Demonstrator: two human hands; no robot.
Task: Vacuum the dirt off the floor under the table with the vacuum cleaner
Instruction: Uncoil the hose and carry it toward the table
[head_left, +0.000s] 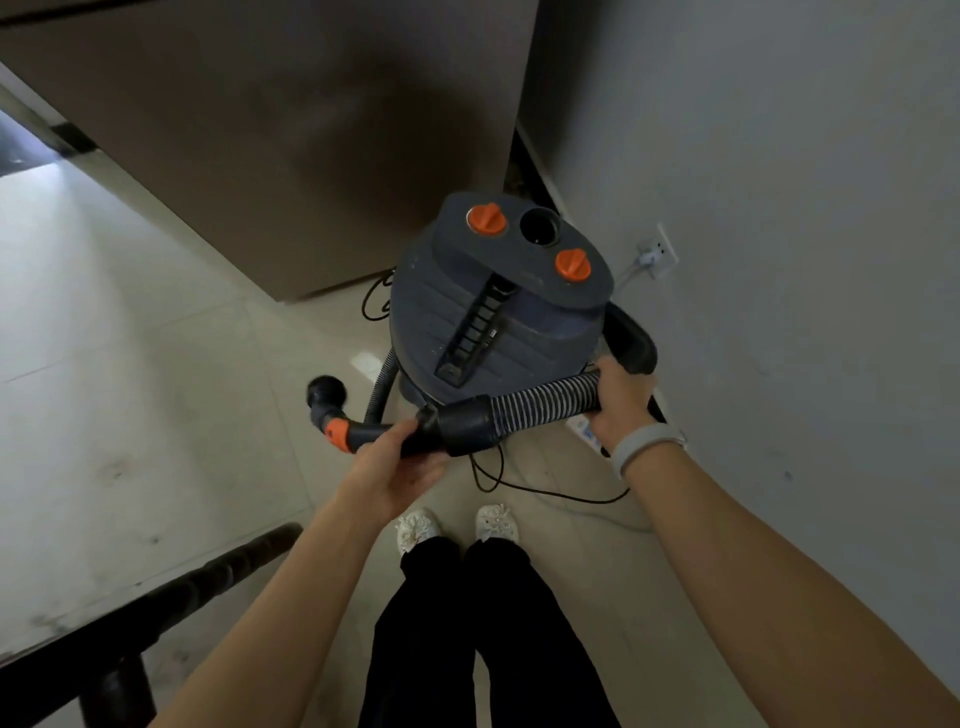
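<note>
Two hands: both on the hose, head view only.
Left hand: fingers curled round the rigid black handle tube, just behind the orange collar.
Right hand: wrapped round the ribbed hose near where it bends back toward the canister.
Grip state: both clamped, nothing loose.
Vacuum cleaner: dark grey canister standing on the tiled floor, close to the wall, right in front of the person's feet.
Cord: black, lying loose on the floor; a plug sits in the wall socket.
Desk: brown top beyond the canister; floor beneath it hidden from this angle.
Handling, hose: likely light and floppy; ribs give decent purchase, but it will kink or twist if pulled hard.
Handling, handle tube: stiff, smooth plastic, probably the best place to steer from.
Handling, canister: looks bulky, probably heavy; better lifted by the top carry handle than dragged by the hose.
Risk: cord underfoot could snag.
</note>
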